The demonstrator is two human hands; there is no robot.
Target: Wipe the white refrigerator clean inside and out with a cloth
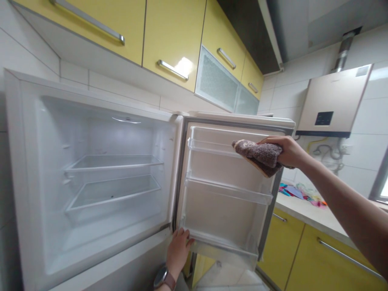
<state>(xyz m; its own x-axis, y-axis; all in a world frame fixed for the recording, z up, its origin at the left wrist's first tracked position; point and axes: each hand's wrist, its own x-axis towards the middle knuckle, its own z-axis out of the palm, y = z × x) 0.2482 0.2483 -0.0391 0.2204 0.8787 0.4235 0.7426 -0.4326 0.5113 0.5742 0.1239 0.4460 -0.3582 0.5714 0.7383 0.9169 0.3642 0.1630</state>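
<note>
An open white fridge [18, 169] fills the left; its compartment holds two bare glass shelves [112, 161]. The fridge door [224, 190] stands swung out to the right, with clear door racks. My right hand [286, 150] grips a folded brown-grey cloth [257, 155] and presses it against the upper right part of the door's inner side, near the top rack. My left hand [178, 248], with a wristwatch [163, 278] on the wrist, holds the door's lower inner corner, fingers curled over its edge.
Yellow wall cabinets [169, 36] hang above the fridge. Yellow base cabinets [306, 258] under a pale counter [315, 218] run along the right, with colourful items [295, 190] on it. A beige wall-mounted water heater [333, 103] hangs at upper right.
</note>
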